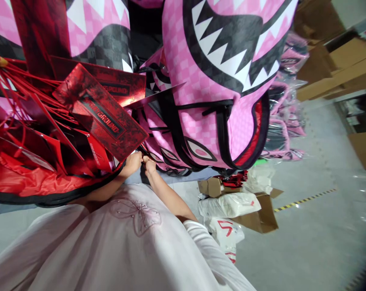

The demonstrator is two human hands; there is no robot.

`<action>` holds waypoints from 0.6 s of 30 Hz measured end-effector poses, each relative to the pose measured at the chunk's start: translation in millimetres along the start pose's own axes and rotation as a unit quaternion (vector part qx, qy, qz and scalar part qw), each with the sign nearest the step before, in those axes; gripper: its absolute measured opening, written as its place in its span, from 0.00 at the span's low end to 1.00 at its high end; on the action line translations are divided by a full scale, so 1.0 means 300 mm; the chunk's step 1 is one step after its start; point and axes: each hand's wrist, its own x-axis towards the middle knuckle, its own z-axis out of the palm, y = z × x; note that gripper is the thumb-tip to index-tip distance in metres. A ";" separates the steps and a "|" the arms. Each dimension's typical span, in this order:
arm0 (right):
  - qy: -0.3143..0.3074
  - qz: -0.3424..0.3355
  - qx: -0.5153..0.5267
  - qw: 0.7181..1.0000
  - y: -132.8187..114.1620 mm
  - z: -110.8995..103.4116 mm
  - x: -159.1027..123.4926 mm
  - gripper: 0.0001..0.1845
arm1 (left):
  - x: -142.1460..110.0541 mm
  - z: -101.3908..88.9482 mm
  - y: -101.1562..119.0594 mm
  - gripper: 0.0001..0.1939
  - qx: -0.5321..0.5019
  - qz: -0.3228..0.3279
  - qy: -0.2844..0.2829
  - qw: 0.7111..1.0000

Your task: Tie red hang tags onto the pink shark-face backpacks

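Beside pink bag (pixel 201 127), both hands (pixel 133 163) close together, curled; cannot tell on what; red tag (pixel 100 115) near left.

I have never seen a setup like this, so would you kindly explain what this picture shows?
There is no machine: a person works with two bare hands, seen by a camera worn on the head, looking forward and down. The left hand and right hand come together beside pink backpacks with a toothy print; whatever they pinch is too small to make out. Red hang tags on red cords are heaped to the left, over red lining. The surface underneath is mostly hidden.
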 end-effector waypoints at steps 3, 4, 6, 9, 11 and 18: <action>-0.001 0.006 0.005 1.000 -0.003 0.004 -0.007 0.06 | -0.005 -0.003 0.001 0.13 0.001 0.011 -0.003 1.000; -0.002 0.008 0.006 1.000 -0.003 0.005 -0.009 0.06 | -0.006 -0.003 0.002 0.13 0.003 0.012 -0.006 1.000; -0.003 0.008 0.008 1.000 -0.005 0.008 -0.012 0.06 | -0.009 -0.002 0.004 0.14 0.008 0.011 -0.005 1.000; -0.002 0.007 0.010 1.000 -0.009 0.010 -0.015 0.06 | -0.012 -0.002 0.006 0.14 0.010 0.015 0.008 1.000; 0.001 0.007 0.010 1.000 -0.012 0.010 -0.017 0.06 | -0.012 -0.001 0.006 0.14 0.009 0.026 0.007 1.000; 0.009 0.022 0.025 0.999 -0.015 0.012 -0.031 0.08 | -0.007 -0.004 -0.006 0.14 0.014 0.049 0.014 0.999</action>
